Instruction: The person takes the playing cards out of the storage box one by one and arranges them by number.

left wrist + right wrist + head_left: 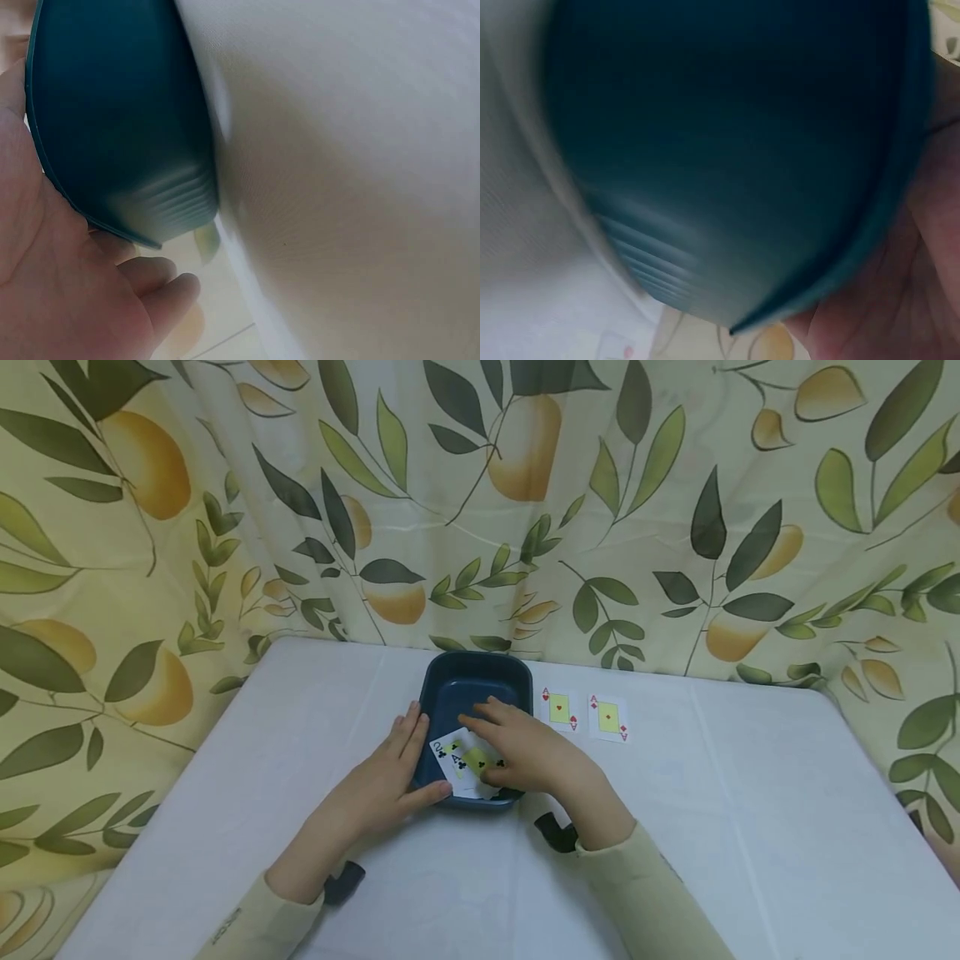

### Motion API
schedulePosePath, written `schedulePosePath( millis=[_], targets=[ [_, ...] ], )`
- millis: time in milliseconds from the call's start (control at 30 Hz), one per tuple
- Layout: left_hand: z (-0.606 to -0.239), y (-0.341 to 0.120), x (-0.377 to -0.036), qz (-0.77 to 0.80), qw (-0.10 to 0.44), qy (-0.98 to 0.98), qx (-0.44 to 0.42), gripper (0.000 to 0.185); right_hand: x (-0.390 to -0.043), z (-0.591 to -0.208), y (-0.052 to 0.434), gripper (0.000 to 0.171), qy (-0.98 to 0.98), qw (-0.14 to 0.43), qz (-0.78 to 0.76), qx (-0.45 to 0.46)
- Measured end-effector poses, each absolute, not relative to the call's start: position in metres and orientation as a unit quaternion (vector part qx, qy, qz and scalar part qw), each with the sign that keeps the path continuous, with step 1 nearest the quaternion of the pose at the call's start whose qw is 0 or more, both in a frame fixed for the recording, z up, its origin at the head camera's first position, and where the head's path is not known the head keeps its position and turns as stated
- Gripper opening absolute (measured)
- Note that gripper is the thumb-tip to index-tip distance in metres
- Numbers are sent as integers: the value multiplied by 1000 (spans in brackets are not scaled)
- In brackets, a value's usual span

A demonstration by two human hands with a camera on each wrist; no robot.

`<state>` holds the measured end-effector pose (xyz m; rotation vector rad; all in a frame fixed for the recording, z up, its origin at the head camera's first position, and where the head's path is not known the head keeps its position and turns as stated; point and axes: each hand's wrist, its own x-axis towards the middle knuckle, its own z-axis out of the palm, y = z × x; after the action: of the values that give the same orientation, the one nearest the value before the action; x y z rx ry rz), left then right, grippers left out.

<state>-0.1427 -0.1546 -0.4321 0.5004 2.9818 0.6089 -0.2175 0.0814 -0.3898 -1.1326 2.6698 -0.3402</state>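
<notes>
Nearest to me, two pale yellow-green sleeves reach out over the white cloth-covered worktop (225, 793), each wrist wearing a dark strap. The left hand (390, 777) lies against the left wall of a dark blue rectangular plastic tray (450, 681), its fingers straight along that side and its thumb hooked round the near corner, so this grip is apart and only steadying, not clamped. The right hand (525, 747) comes in from the other side and rests over the tray's near half, fingers fairly flat and pointing left across a small fan of playing cards with yellow-green panels and club marks (459, 758); I cannot tell whether the fingertips pinch a card or merely press on the fan. The cards lie directly under the right hand's fingers and just to the right of the left hand's, inside the tray, their long sides slanted toward the far left; the right hand is plainly the nearer of the two. Beyond the right hand, to its far right and outside the tray, two more playing cards with red heart marks (585, 714) lie face up side by side on the cloth, close together but not overlapping. Behind everything hangs a cream curtain printed with green leaves and orange fruit (480, 493). The head view alone shows the cards; the left wrist view gives only the tray's ribbed outer wall (127, 150) beside the palm (52, 285), and the right wrist view is a blur of the same blue wall (727, 165).
</notes>
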Motion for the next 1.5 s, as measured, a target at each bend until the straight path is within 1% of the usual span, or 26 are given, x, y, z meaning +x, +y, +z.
schedulePosePath(
  millis=[400,533,667,833,933,1333,1500],
  targets=[
    [-432,-155,-142,201,37,966,155,100,-215,-402,71,78,912,116,-97,-382],
    [-433,-156,-142,200,43,966,156,100,-211,-403,64,79,903,110,-75,-409],
    [-433,-156,-143,205,39,965,161,100,-209,-406,59,73,894,104,-46,-433],
    [-433,-156,-143,204,33,965,163,100,-207,-410,57,61,899,106,-35,-423],
    [-433,-156,-142,201,30,965,163,101,-207,-411,56,58,901,103,-34,-420],
    [-432,-153,-143,205,32,965,164,99,-208,-410,57,55,909,140,-12,-393],
    [-432,-154,-143,207,34,964,164,99,-209,-412,58,58,911,122,-25,-392]
  ],
)
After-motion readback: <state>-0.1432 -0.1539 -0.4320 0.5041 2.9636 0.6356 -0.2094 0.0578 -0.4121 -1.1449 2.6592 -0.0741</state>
